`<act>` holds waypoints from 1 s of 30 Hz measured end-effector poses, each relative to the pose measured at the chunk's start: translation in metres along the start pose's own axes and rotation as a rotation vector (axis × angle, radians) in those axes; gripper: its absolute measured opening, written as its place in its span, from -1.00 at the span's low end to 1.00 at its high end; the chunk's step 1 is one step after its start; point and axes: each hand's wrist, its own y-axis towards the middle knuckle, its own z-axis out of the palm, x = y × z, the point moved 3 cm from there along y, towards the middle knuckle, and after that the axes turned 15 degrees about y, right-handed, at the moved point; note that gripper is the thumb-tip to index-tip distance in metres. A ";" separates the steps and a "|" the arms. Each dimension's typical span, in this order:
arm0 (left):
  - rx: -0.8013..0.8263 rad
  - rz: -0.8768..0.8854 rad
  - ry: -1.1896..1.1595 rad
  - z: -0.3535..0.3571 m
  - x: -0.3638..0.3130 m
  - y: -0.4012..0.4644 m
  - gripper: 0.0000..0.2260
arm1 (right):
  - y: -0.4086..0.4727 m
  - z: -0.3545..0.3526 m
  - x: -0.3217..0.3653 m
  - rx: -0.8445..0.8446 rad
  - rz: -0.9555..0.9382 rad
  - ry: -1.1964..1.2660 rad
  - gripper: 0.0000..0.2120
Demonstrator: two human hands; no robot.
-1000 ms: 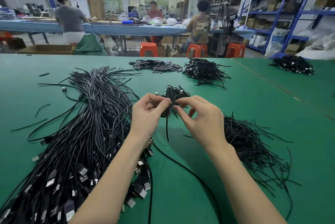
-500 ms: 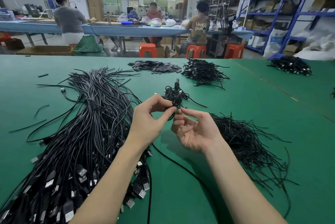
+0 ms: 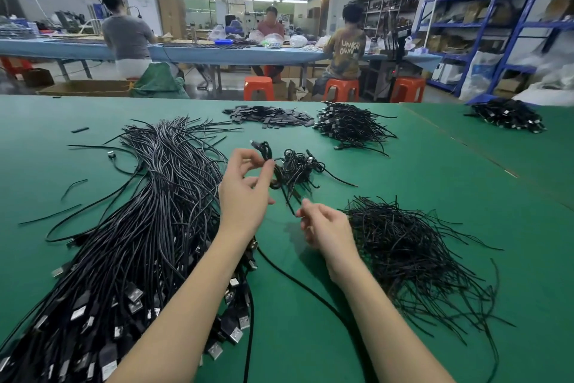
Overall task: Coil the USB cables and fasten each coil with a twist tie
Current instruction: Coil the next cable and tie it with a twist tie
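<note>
Left hand (image 3: 245,193) pinches small black coiled cable (image 3: 266,151); connector protruding.

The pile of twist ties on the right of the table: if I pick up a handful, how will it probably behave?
The twist ties look thin and wiry, so probably very light. They lie crossed and tangled, so a handful would likely drag neighbours along. Many ends stick out nearly straight, which suggests they hold a bend rather than flop.

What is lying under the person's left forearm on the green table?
Under the left forearm lies the big bundle of uncoiled USB cables, its metal-tipped plugs poking out beside the arm. The arm covers whatever cables and plugs lie directly beneath it.
</note>
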 end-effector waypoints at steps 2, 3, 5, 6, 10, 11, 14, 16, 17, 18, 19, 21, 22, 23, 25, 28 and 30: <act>-0.008 -0.034 0.091 0.008 0.003 0.013 -0.83 | -0.002 0.002 -0.004 0.023 -0.082 -0.115 -0.66; 0.010 -0.047 0.142 0.014 0.004 0.022 -0.83 | -0.002 0.003 -0.005 0.044 -0.109 -0.162 -0.65; 0.065 -0.031 0.256 0.030 0.003 0.042 -0.84 | -0.002 0.004 -0.007 0.078 -0.139 -0.224 -0.64; 0.088 -0.008 0.317 0.039 0.003 0.053 -0.86 | -0.002 0.004 -0.008 0.085 -0.144 -0.231 -0.64; 0.190 0.026 0.512 0.077 0.012 0.085 -0.90 | 0.001 0.003 -0.011 0.089 -0.157 -0.239 -0.64; 0.247 0.029 0.556 0.087 0.018 0.087 -0.87 | 0.002 0.002 -0.012 0.090 -0.161 -0.245 -0.64; 0.451 0.104 0.759 0.112 0.036 0.083 -0.70 | 0.004 0.002 -0.013 0.081 -0.161 -0.234 -0.65; 0.530 0.172 0.878 0.120 0.047 0.080 -0.59 | 0.005 0.002 -0.014 0.078 -0.177 -0.246 -0.65; 0.568 0.196 0.925 0.123 0.050 0.080 -0.53 | 0.005 0.002 -0.015 0.079 -0.184 -0.258 -0.66; 0.614 0.207 0.956 0.124 0.053 0.079 -0.49 | 0.005 0.002 -0.015 0.079 -0.189 -0.265 -0.67; 0.657 0.206 0.966 0.124 0.055 0.079 -0.46 | 0.005 0.001 -0.016 0.081 -0.192 -0.263 -0.68; 0.678 0.201 0.948 0.123 0.055 0.077 -0.44 | 0.006 0.001 -0.016 0.083 -0.196 -0.251 -0.69; 0.651 0.204 0.926 0.121 0.051 0.076 -0.45 | 0.007 0.001 -0.016 0.079 -0.194 -0.251 -0.69; 0.610 0.206 0.892 0.118 0.047 0.072 -0.46 | 0.007 0.000 -0.016 0.073 -0.190 -0.252 -0.69; 0.546 0.202 0.798 0.111 0.037 0.062 -0.48 | 0.007 0.000 -0.016 0.056 -0.183 -0.259 -0.69; 0.486 0.186 0.664 0.094 0.025 0.040 -0.57 | 0.005 0.001 -0.015 0.023 -0.196 -0.275 -0.73; 0.357 0.169 0.602 0.075 0.019 0.027 -0.66 | 0.003 0.003 -0.013 0.029 -0.212 -0.277 -0.73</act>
